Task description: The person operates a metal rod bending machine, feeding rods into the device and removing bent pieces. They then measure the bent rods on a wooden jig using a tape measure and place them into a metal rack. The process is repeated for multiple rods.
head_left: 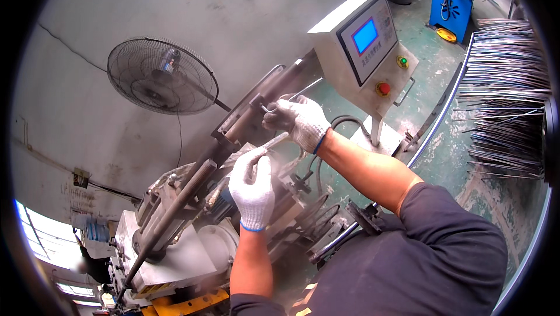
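Note:
My right hand [300, 122], in a white knit glove with darkened fingertips, is closed around a thin metal rod [307, 87]. One end of the rod points up to the right. By the fingertips, its other end shows a small bend, close to a dark block on the long machine beam [239, 124]. Lower and to the left, my left hand [252, 190], also gloved, has its fingers curled toward the thumb. A pale narrow piece [276, 141] reaches from those fingertips toward my right hand. What it is, I cannot make out.
A control box [364, 47] with a blue screen and red button stands beyond my right hand. A caged fan [163, 75] is at left. Many thin rods [504, 100] lie piled at right. A thick dark bar [169, 220] slants across the machine; hoses [319, 167] hang below my hands.

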Tool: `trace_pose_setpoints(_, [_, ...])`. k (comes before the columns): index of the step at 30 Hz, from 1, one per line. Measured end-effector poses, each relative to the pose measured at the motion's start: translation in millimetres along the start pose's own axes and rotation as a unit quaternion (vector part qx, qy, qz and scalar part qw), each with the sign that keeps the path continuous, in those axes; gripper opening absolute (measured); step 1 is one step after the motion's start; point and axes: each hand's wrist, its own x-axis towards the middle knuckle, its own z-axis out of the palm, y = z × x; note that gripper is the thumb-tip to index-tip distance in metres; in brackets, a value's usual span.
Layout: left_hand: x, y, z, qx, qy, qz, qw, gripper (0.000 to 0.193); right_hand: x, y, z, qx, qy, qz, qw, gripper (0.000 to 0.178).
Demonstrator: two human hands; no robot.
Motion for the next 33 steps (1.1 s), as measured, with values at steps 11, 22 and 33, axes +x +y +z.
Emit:
trace_pose_setpoints(11, [18,-4,25,-0.049,0.041,-0.046,0.997,0.014,3,-29,0,-0.143,0.007,-0.023,0.989,0.029])
trace_pose_setpoints(22, [81,-51,77,0.100,0.080,-0.114,0.985,0.038,37,-76,28,0.096,0.111,-0.046,0.988,0.014])
trace_pose_setpoints(33, [96,-13,76,-0.247,0.071,-0.337,0.905,0.040,50,-66,27,-0.013,0.142,-0.126,0.982,0.023])
